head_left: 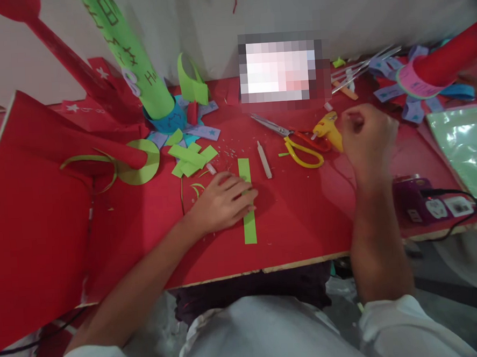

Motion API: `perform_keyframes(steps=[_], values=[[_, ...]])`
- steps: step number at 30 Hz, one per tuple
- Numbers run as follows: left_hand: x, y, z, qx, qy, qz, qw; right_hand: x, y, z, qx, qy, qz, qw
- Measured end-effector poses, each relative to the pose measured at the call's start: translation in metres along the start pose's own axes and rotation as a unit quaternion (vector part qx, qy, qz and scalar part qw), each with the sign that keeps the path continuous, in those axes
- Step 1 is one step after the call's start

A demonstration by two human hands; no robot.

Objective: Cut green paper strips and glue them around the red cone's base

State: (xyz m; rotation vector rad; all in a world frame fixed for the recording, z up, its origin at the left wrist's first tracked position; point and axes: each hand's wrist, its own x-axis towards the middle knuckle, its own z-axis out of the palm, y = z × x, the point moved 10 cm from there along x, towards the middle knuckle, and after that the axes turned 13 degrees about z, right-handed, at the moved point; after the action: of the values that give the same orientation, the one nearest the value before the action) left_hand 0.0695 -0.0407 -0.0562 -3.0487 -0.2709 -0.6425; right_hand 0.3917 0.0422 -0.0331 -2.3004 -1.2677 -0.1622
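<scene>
My left hand [226, 202] lies on the red tabletop with fingers stretched out, its fingertips resting across a light green strip [249, 229]. The strip is flat, its two ends showing beyond the fingers. Further right, my right hand [369, 141] is closed like a fist, right beside a yellow glue gun [329, 130]. The hand hides part of the gun, and I cannot make out what its curled fingers hold, if anything. Between the hands lie a whitish marker-like stick [264, 159] and scissors [301, 150] with yellow and red handles.
Left of the strip are green paper pieces [192, 158] and scraps. A tall green tube [138, 61] stands behind them. A red board [34, 212] rises at the left. A purple box with a cable [420, 199] sits at the right edge, near a shiny green packet [466, 148].
</scene>
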Motion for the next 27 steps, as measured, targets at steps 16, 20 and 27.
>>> perform_keyframes(steps=[16,20,27], values=[[-0.005,-0.013,0.006,0.0,0.027,-0.102,0.994,-0.145,-0.141,0.035,0.275,-0.303,-0.237,0.881],[-0.013,-0.022,-0.013,-0.03,0.124,-0.164,0.978,-0.158,-0.147,0.046,0.308,-0.404,-0.226,0.831],[-0.015,-0.014,-0.036,-0.044,0.225,-0.13,0.965,-0.163,-0.15,0.051,0.396,-0.467,-0.146,0.777]])
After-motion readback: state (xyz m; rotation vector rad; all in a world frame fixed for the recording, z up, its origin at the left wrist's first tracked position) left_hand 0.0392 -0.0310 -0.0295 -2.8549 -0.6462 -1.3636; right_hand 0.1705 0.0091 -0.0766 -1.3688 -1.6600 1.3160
